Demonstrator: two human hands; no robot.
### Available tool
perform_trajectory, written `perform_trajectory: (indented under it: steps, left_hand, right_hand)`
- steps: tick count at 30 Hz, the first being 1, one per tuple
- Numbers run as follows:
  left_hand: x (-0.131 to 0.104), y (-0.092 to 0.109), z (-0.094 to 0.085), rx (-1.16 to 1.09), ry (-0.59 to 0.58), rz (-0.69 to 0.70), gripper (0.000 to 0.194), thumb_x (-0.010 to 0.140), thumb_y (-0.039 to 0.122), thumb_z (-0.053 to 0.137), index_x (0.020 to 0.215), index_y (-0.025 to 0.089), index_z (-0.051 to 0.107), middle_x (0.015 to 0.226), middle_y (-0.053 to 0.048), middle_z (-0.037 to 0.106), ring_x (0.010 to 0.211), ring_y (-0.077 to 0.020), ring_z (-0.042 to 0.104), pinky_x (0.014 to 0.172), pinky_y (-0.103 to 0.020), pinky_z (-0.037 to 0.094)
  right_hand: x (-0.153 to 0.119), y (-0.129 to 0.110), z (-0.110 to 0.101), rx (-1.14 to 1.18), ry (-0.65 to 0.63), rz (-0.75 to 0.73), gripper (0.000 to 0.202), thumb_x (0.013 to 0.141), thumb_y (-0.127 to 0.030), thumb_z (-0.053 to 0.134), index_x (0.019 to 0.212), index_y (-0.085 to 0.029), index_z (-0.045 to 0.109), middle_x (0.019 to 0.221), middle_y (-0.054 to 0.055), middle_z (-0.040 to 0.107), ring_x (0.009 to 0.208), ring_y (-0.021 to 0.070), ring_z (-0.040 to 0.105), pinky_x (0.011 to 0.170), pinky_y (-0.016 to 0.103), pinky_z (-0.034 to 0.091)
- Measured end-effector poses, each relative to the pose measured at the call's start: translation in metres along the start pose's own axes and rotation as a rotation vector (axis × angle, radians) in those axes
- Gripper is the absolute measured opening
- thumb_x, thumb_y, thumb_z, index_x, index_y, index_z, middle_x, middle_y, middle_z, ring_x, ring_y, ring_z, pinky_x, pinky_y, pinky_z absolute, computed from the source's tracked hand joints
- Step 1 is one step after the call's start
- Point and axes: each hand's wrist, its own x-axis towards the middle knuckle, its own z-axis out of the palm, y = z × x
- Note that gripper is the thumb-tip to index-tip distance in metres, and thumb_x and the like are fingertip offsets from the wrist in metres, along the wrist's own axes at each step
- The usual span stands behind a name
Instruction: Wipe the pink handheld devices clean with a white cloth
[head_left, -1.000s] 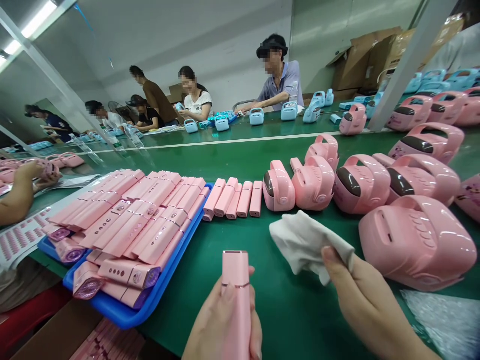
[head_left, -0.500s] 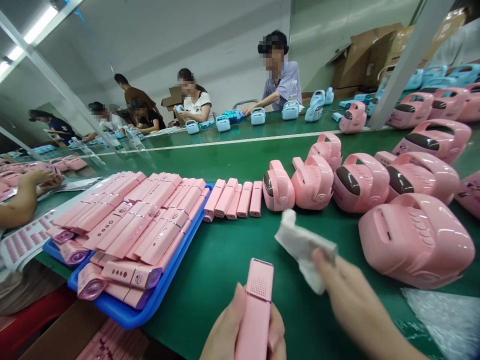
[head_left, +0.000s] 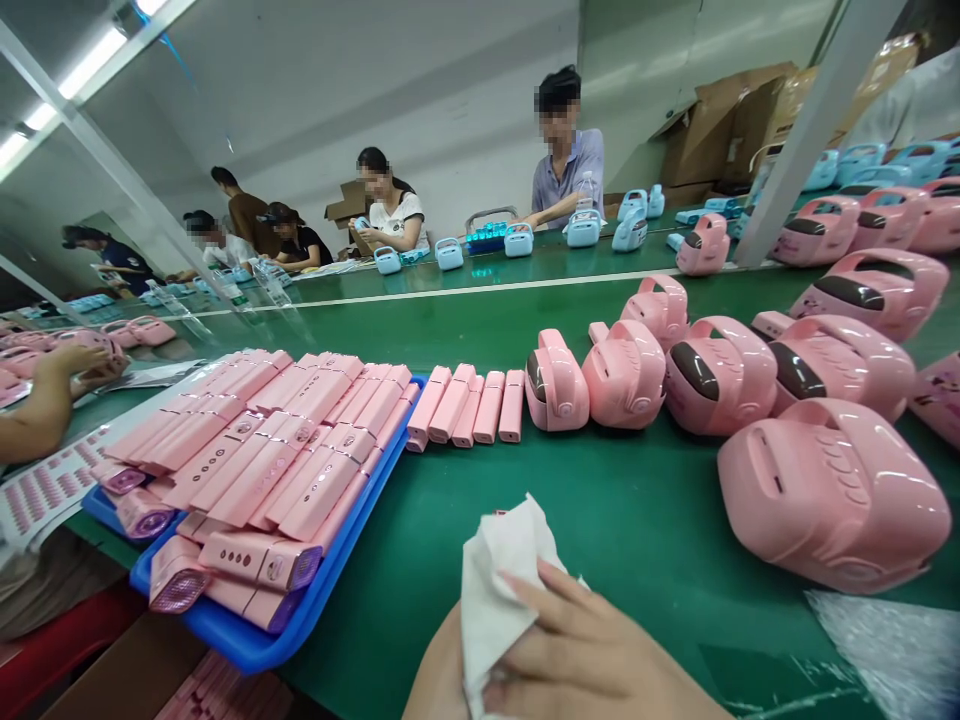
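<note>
Right hand (head_left: 592,650) presses a white cloth (head_left: 499,590) around something hidden in the cupped left hand (head_left: 439,680) (a pink tip barely shows), low over the green belt (head_left: 637,500) beside a blue tray (head_left: 330,590) of pink handsets (head_left: 300,470); a slack grip could drop it.

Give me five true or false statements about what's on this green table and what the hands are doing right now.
1. The right hand presses a white cloth. True.
2. The tray of pink bars is red. False: it is blue.
3. A row of pink bars lies on the green table beside the tray. True.
4. The large pink shell at right lies inside the tray. False: it rests on the table.
5. The left hand is fully visible, open and flat. False: the cloth and right hand mostly cover it.
</note>
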Motion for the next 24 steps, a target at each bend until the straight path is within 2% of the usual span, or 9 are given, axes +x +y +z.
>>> perform_trajectory:
  steps: [2, 4, 6, 7, 12, 15, 17, 21, 24]
  left_hand:
    - [-0.001, 0.002, 0.001, -0.053, -0.006, -0.039, 0.044, 0.075, 0.057, 0.055, 0.07, 0.015, 0.068, 0.048, -0.001, 0.053, 0.039, -0.01, 0.045, 0.043, -0.023, 0.037]
    - [-0.003, 0.006, 0.006, -0.108, -0.023, -0.015, 0.048, 0.069, 0.061, 0.059, 0.079, 0.015, 0.068, 0.054, 0.0, 0.056, 0.04, -0.0087, 0.047, 0.043, -0.021, 0.034]
    - [-0.007, 0.011, 0.013, -0.138, -0.042, 0.033, 0.054, 0.065, 0.06, 0.064, 0.097, 0.017, 0.066, 0.059, 0.0, 0.057, 0.043, -0.0092, 0.05, 0.044, -0.02, 0.034]
    - [-0.009, 0.013, 0.016, -0.134, -0.049, 0.05, 0.057, 0.064, 0.06, 0.065, 0.103, 0.017, 0.065, 0.06, 0.0, 0.057, 0.044, -0.0096, 0.051, 0.044, -0.02, 0.034]
    - [-0.016, 0.018, 0.025, -0.128, -0.028, 0.034, 0.06, 0.065, 0.06, 0.063, 0.1, 0.012, 0.064, 0.059, 0.0, 0.057, 0.045, -0.0098, 0.051, 0.046, -0.02, 0.033]
    - [-0.012, 0.012, 0.022, -0.086, 0.069, -0.016, 0.049, 0.073, 0.056, 0.058, 0.096, 0.013, 0.061, 0.061, 0.0, 0.057, 0.048, -0.0111, 0.052, 0.05, -0.023, 0.037]
    - [-0.007, 0.008, 0.016, -0.003, 0.165, 0.021, 0.041, 0.078, 0.049, 0.056, 0.102, 0.016, 0.058, 0.071, -0.001, 0.061, 0.058, -0.0136, 0.056, 0.058, -0.024, 0.041]
    - [-0.002, 0.017, 0.008, 0.321, 0.24, 0.314, 0.039, 0.081, 0.042, 0.052, 0.114, 0.021, 0.05, 0.104, -0.005, 0.062, 0.095, -0.0212, 0.057, 0.08, -0.029, 0.041]
    - [0.005, 0.043, 0.014, 0.817, 0.38, 0.576, 0.039, 0.086, 0.038, 0.045, 0.122, 0.023, 0.044, 0.122, -0.007, 0.053, 0.113, -0.0222, 0.048, 0.093, -0.032, 0.035]
  right_hand:
    - [0.001, 0.005, -0.008, 0.098, 0.138, 0.23, 0.03, 0.094, -0.03, 0.038, 0.116, -0.024, 0.057, 0.11, 0.001, 0.067, 0.117, 0.0164, 0.052, 0.103, 0.026, 0.034]
    - [0.0, 0.008, -0.017, 0.263, 0.351, 0.659, 0.035, 0.093, -0.039, 0.036, 0.09, -0.018, 0.063, 0.08, 0.006, 0.07, 0.084, 0.02, 0.066, 0.073, 0.025, 0.053]
    - [-0.001, 0.009, -0.024, 0.485, 0.508, 0.999, 0.045, 0.088, -0.052, 0.037, 0.063, -0.019, 0.054, 0.052, 0.001, 0.056, 0.051, 0.0161, 0.056, 0.046, 0.023, 0.046]
    - [-0.001, 0.008, -0.026, 0.58, 0.559, 1.071, 0.048, 0.085, -0.058, 0.039, 0.057, -0.02, 0.047, 0.047, -0.002, 0.048, 0.045, 0.0137, 0.048, 0.042, 0.022, 0.04]
    - [-0.003, -0.004, -0.02, 0.616, 0.586, 1.02, 0.051, 0.082, -0.061, 0.043, 0.055, -0.019, 0.05, 0.052, -0.002, 0.044, 0.05, 0.0117, 0.038, 0.047, 0.022, 0.036]
    - [-0.001, -0.011, -0.014, 0.423, 0.499, 0.901, 0.046, 0.081, -0.061, 0.045, 0.068, -0.02, 0.063, 0.059, 0.002, 0.055, 0.058, 0.0166, 0.05, 0.052, 0.024, 0.045]
    - [0.002, -0.012, -0.012, 0.296, 0.5, 0.836, 0.045, 0.077, -0.063, 0.048, 0.077, -0.022, 0.068, 0.063, 0.005, 0.063, 0.066, 0.0221, 0.059, 0.059, 0.029, 0.051]
    - [0.007, -0.008, -0.009, 0.098, 0.518, 0.729, 0.047, 0.075, -0.064, 0.05, 0.092, -0.024, 0.07, 0.079, 0.007, 0.071, 0.081, 0.0268, 0.066, 0.069, 0.032, 0.056]
    - [0.006, -0.004, -0.003, -0.013, 0.479, 0.629, 0.044, 0.077, -0.061, 0.051, 0.098, -0.027, 0.069, 0.092, 0.007, 0.071, 0.093, 0.0273, 0.065, 0.077, 0.032, 0.056]
